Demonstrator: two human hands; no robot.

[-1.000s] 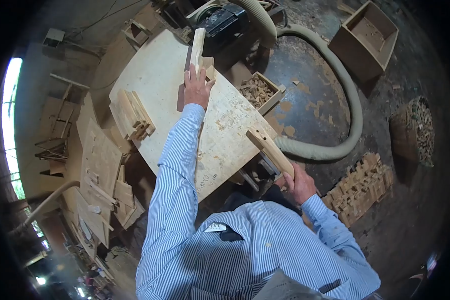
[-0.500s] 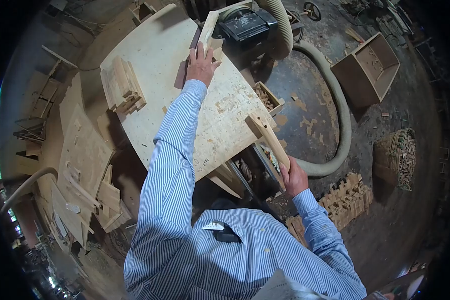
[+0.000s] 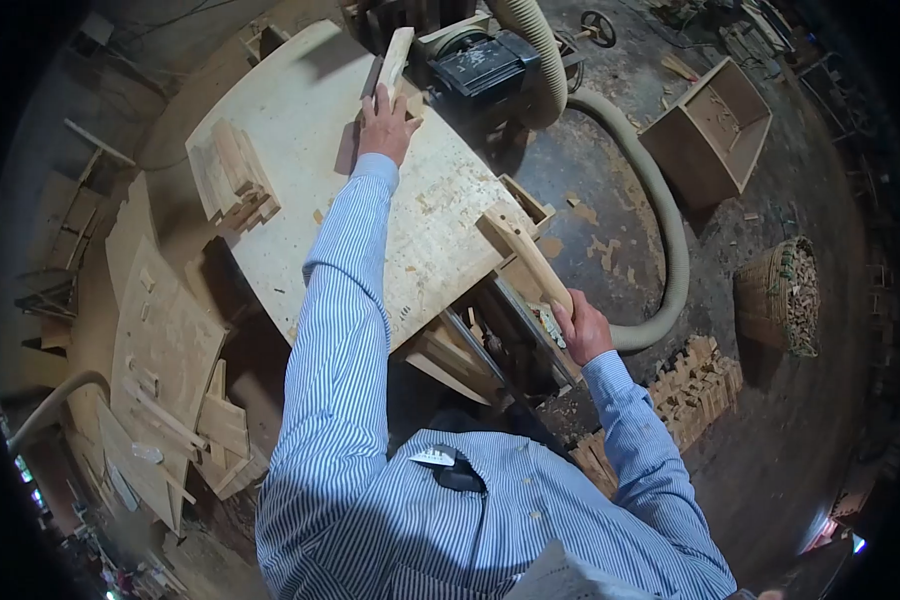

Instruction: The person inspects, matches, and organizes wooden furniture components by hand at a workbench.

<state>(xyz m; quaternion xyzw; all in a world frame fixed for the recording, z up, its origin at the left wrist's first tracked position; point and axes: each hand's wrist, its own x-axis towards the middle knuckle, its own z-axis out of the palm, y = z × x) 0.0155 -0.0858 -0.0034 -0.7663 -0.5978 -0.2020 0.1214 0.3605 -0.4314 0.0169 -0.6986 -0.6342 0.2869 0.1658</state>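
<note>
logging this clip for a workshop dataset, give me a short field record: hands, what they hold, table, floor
left hand: reaches across the table, grip closed on the near end of a long wooden strip
right hand: grip closed on the low end of a wooden bar; its far end is at the table edge
table: plywood top, bears a stack of wood pieces
behind table: motor, dust hose
floor: open wooden box, basket of scraps, pile of blocks
</note>
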